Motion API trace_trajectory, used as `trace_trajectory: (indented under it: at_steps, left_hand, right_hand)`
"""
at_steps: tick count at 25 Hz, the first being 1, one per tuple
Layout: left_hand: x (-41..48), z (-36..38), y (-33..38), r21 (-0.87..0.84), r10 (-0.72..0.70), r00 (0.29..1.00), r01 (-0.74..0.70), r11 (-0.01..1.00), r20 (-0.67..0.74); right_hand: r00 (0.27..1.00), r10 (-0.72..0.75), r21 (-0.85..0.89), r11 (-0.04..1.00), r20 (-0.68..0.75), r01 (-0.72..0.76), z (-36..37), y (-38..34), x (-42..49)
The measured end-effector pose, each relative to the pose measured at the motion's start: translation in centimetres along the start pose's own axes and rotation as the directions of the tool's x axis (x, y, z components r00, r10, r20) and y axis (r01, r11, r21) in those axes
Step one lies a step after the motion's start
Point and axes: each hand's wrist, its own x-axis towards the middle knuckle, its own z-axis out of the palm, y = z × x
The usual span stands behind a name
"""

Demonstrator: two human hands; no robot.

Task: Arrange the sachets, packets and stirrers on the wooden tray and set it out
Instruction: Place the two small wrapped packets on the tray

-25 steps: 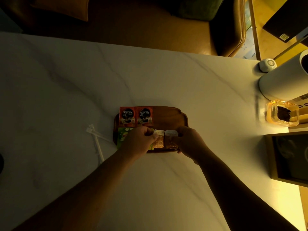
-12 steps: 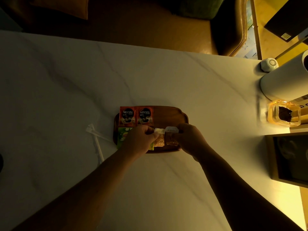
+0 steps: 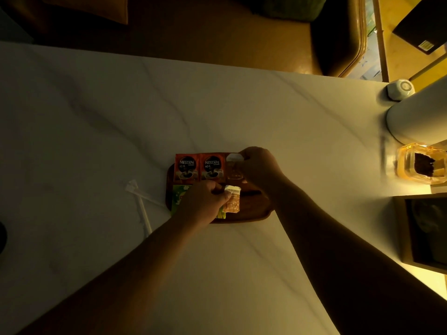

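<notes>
Holding two red coffee sachets point(image 3: 199, 167), green packets point(image 3: 178, 197) and two brown sachets, the wooden tray point(image 3: 254, 212) sits mid-table. Left hand point(image 3: 202, 201) pinches one brown sachet point(image 3: 232, 201); right hand point(image 3: 260, 169) pinches the other point(image 3: 234, 169). Two stirrers point(image 3: 142, 204) lie left, off-tray.

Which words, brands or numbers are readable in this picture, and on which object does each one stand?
"NESCAFE": left red coffee sachet on the wooden tray.
"NESCAFE": right red coffee sachet beside it.
Smaller print under both logos: too small to read.
Green packet under the left hand: print mostly hidden, unreadable.
Two pale sachets, one in each hand: print blurred.
Yellow label on the dark box, top right: too small.
</notes>
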Motion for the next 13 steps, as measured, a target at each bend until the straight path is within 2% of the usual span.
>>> trace_trajectory:
  at_steps: [6, 9, 11, 13]
  left_hand:
    - [-0.1, -0.2, 0.3, 0.008, -0.003, 1.000, 0.003, 1.000, 0.016]
    - [-0.2, -0.3, 0.3, -0.105, -0.002, 0.999, 0.006, 0.994, 0.041]
    - [-0.4, -0.5, 0.2, -0.257, -0.001, 0.998, 0.019, 0.966, 0.069]
    - [-0.7, -0.6, 0.4, -0.377, -0.006, 0.996, 0.037, 0.925, 0.084]
  right_hand:
    - [0.987, -0.128, -0.244, 0.964, -0.097, 0.101, 0.1, 0.1, -0.4]
    - [0.968, -0.114, -0.332, 0.943, -0.222, 0.035, -1.5, 0.6, -2.0]
    - [0.993, -0.001, -0.223, 0.974, -0.122, -0.026, -2.4, 1.9, -3.6]
    - [0.983, 0.136, 0.026, 0.990, 0.124, -0.141, -2.6, 2.9, -5.5]
